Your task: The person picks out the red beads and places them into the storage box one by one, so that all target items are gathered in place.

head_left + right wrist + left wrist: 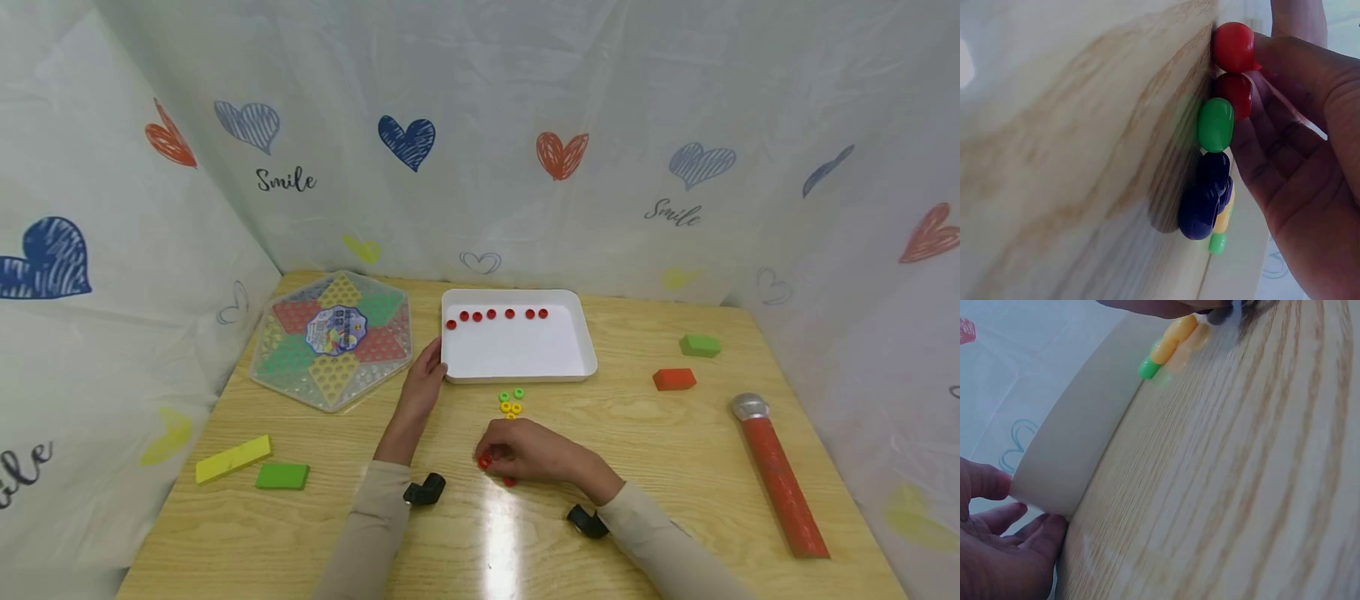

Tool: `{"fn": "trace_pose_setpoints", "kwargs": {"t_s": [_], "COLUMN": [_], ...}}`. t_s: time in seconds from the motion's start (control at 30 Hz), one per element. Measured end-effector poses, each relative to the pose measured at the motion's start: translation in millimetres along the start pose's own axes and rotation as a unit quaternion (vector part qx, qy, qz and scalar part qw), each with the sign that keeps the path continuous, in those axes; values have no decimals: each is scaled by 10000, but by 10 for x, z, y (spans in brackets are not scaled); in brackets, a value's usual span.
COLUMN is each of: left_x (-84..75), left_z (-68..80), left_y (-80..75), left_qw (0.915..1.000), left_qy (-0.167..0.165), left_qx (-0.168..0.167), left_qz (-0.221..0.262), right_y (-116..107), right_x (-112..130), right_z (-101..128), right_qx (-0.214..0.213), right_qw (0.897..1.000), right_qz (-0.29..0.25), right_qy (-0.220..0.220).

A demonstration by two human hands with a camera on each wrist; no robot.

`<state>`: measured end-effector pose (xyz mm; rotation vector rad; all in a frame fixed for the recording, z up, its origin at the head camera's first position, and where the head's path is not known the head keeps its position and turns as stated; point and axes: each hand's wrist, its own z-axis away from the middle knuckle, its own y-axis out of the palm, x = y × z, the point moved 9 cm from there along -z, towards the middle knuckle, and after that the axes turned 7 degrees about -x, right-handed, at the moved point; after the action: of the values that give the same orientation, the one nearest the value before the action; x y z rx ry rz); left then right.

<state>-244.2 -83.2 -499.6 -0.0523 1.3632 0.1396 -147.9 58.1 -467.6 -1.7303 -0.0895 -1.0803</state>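
so far seven red rings (491,314) line the white tray's (585,354) far wall, the flat-fingered left hand (424,377) steadying it, while the right hand (525,454) pinches another red ring (484,461) just before the tray, green and yellow rings (511,403) left loose.

The bench (675,467) is faced in pale wood grain with a glossy, reflective finish. The white tray (577,350) appears smooth matt plastic. The small rings (1215,125) are seen as glossy moulded plastic.
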Motion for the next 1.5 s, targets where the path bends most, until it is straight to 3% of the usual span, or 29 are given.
{"fn": "trace_pose_setpoints", "kwargs": {"t_s": [0.37, 0.73, 1.07, 1.5], "left_x": [-21, -44, -28, -35], "left_z": [15, 29, 42, 49], "left_y": [-4, -11, -5, -19], "left_qw": [10000, 10000, 9999, 9999], "left_qy": [-5, -41, -107, -10], "left_qx": [8, -19, 2, -38], "left_qz": [-25, -61, -27, -94], "right_y": [-339, -900, -1280, -1556], "right_x": [-55, -236, -555, -902], "right_z": [-64, -167, -383, -718], "right_qx": [-613, -1178, -1260, -1325], "right_qw": [9966, 9915, 9902, 9845], "right_qz": [-557, -486, -86, -12], "right_qy": [46, 261, 597, 1144]}}
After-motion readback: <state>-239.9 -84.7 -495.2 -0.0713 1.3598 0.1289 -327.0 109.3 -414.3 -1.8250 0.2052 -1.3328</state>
